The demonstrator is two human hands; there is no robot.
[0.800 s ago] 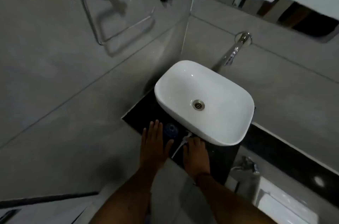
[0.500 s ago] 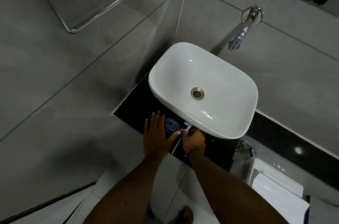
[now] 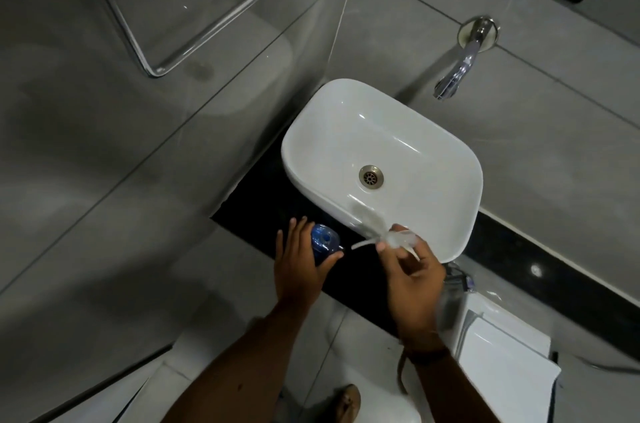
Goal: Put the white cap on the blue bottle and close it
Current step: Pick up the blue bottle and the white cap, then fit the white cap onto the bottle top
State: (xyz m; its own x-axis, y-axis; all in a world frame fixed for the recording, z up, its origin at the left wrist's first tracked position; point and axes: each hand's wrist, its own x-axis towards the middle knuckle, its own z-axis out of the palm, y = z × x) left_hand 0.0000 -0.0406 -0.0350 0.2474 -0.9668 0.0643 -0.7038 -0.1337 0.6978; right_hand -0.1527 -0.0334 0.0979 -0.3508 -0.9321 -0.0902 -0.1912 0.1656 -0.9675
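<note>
Two hands at lower centre of the frame: my left hand (image 3: 298, 263) wraps the blue bottle (image 3: 323, 242) on the dark counter (image 3: 263, 201), mouth open. My right hand (image 3: 412, 270), just right of it, pinches the blurred white cap (image 3: 398, 239) with its tube at the fingertips. I judge the cap is mid-carry; next, thread the tube in, seat and twist.

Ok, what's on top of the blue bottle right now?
Nothing: the blue bottle shows an open mouth. The white cap, motion-blurred, is up in the right hand, beside it. The left hand covers the bottle's body.
</note>
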